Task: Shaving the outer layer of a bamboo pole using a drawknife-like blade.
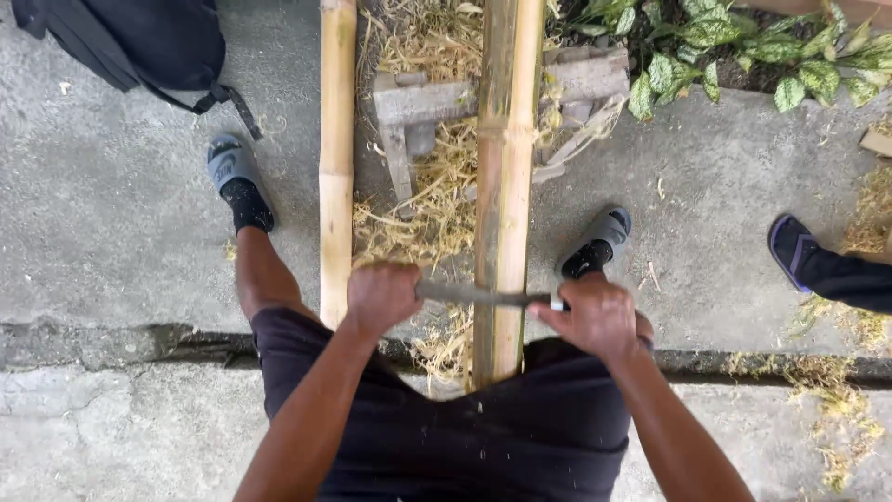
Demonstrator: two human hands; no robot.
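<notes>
A thick bamboo pole [505, 167] runs from my lap away toward the top of the view, resting on a grey wooden stand [437, 100]. A flat metal blade [465, 294] lies across the pole. My left hand [381, 296] grips the blade's left end and my right hand [595, 316] grips its right end. A second, thinner bamboo pole [336, 158] lies parallel on the left, untouched. Yellow shavings [427, 214] are heaped between the poles and under the stand.
My feet in grey sandals [232, 167] stand on concrete either side of the poles. A dark backpack [139, 42] lies top left. Leafy plants [743, 46] grow top right. Another person's foot in a dark slipper [794, 249] is at the right edge.
</notes>
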